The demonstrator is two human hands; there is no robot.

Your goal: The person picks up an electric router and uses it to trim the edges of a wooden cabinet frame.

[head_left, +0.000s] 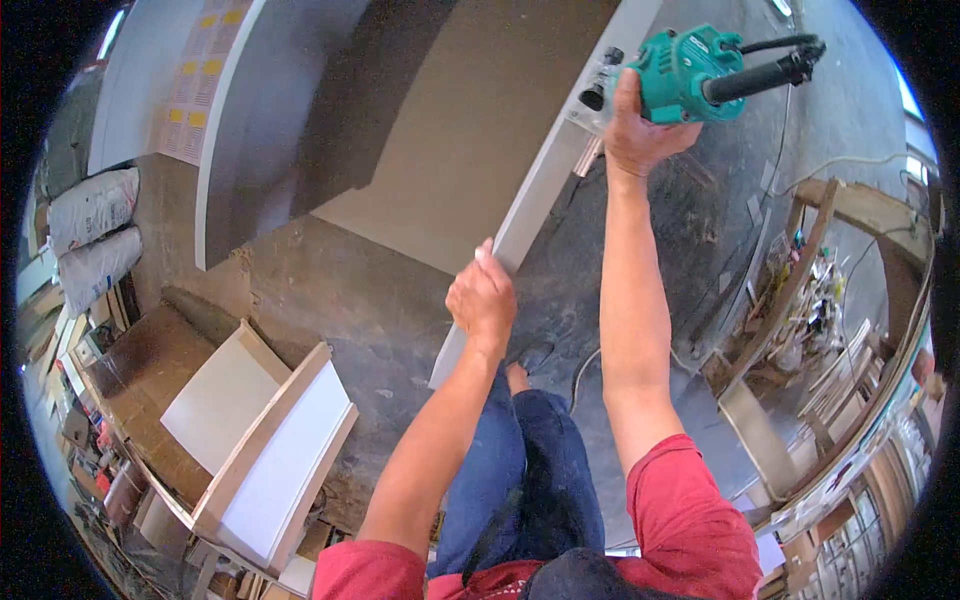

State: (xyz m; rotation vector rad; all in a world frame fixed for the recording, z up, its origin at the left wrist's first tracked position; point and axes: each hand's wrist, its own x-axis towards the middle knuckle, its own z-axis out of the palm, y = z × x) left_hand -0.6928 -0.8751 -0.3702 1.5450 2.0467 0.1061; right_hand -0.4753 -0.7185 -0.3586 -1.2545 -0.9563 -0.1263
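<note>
My right hand (pixel 645 140) is wrapped around a green trim router (pixel 690 75) with a black knob and a thick black cord sleeve. The router's base rests against the long white edge of a panel (pixel 545 185) that runs diagonally through the view. Lower down on that same edge, my left hand (pixel 483 300) is closed around the panel, thumb along the top. A broad brown-grey board face (pixel 430 150) extends to the left of the edge. My right palm and the router bit are hidden from this angle.
A tall white-edged panel (pixel 215 170) stands at upper left, near stacked sacks (pixel 95 225). An open wooden box frame (pixel 265 440) sits at lower left. On the right are a wooden frame (pixel 790 280) and scrap pieces (pixel 815 310). A cable (pixel 840 165) hangs there.
</note>
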